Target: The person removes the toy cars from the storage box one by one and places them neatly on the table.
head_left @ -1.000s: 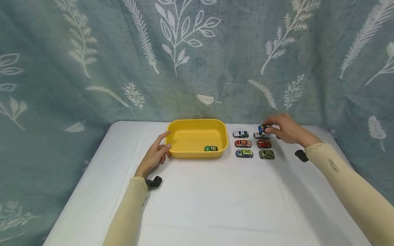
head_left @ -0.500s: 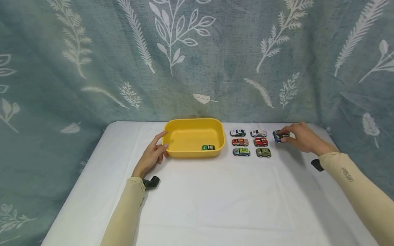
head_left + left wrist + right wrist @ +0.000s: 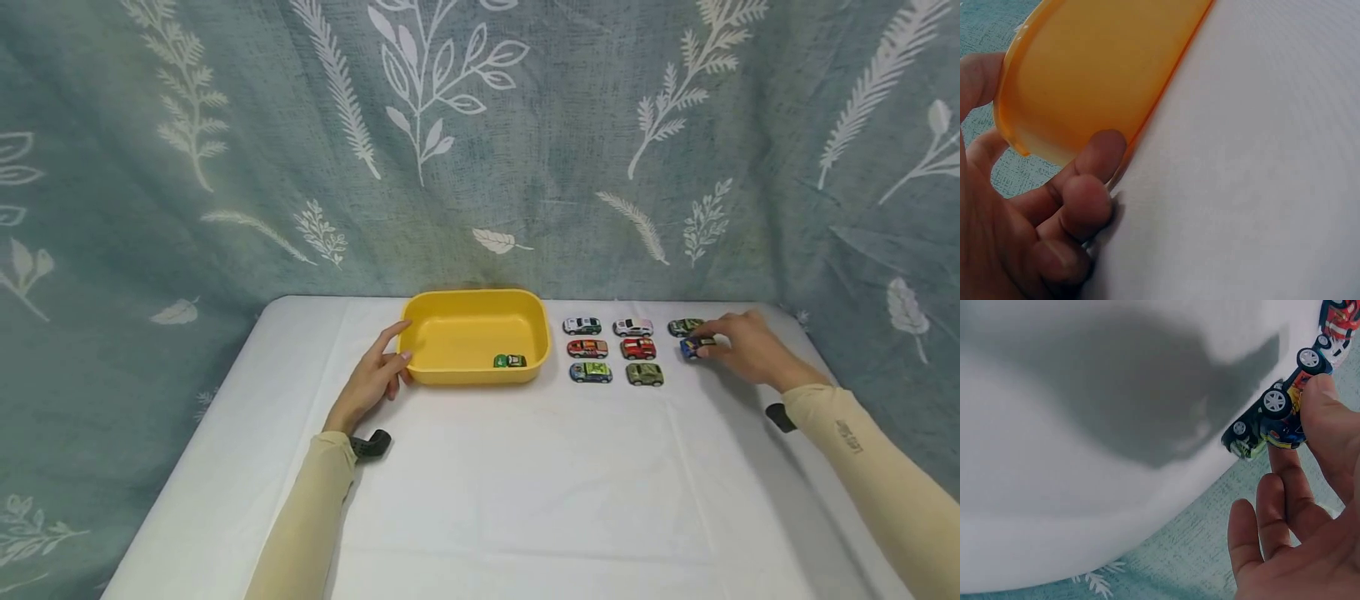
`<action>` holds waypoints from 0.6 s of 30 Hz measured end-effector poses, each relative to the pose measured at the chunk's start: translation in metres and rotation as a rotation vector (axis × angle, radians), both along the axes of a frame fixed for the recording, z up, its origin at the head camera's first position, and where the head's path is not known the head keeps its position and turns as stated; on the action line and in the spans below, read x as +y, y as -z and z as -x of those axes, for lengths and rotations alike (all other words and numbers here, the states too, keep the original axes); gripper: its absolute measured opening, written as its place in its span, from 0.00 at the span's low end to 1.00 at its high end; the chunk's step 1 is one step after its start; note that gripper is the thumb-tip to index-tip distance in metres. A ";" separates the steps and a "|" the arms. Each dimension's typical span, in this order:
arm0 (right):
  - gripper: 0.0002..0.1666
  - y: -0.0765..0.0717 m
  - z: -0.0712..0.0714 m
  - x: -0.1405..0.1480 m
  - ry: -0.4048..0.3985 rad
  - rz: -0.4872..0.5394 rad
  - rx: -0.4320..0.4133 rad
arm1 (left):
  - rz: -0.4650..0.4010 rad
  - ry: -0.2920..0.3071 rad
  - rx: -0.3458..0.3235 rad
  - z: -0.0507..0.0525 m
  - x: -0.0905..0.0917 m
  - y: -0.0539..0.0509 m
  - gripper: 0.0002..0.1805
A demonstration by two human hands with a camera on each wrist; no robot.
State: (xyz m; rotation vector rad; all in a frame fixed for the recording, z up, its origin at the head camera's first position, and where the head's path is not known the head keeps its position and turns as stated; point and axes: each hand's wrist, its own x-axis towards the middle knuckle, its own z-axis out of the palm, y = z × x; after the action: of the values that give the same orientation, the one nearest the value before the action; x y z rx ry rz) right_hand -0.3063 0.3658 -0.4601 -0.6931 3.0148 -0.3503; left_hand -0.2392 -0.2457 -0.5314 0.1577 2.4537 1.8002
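My right hand [image 3: 753,348] pinches a blue toy car [image 3: 692,347] between thumb and fingers at the right of the group. In the right wrist view the blue car [image 3: 1286,428] shows its wheels, and a dark green toy car [image 3: 1242,439] appears partly behind it. From the head, that camouflage toy car [image 3: 684,327] sits just behind the held one. My left hand [image 3: 369,379] holds the left end of a yellow tray [image 3: 480,377], its fingers spanning the corner in the left wrist view. Inside the tray lies a green toy car [image 3: 510,361].
Left of the blue car stand two columns of toy cars: white [image 3: 582,326], orange-red [image 3: 587,348] and blue-green [image 3: 591,372], then pale [image 3: 633,327], red [image 3: 638,348] and olive [image 3: 645,374]. A white cloth [image 3: 525,483] covers the table; a patterned curtain [image 3: 450,233] hangs behind.
My right hand has carried the blue car rightward from above the pale car, then slightly toward the front and down, revealing the camouflage car. The left hand stays on the tray.
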 end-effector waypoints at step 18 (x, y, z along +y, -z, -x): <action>0.22 0.016 0.000 -0.009 0.092 -0.011 -0.073 | 0.002 -0.006 0.000 0.002 0.000 0.000 0.30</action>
State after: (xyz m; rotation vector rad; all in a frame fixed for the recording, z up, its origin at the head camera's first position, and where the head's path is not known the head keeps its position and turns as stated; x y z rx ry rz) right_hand -0.3066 0.3570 -0.4758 -0.5307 2.9835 -0.3535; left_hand -0.2408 -0.2459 -0.5311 0.1502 2.4585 1.8005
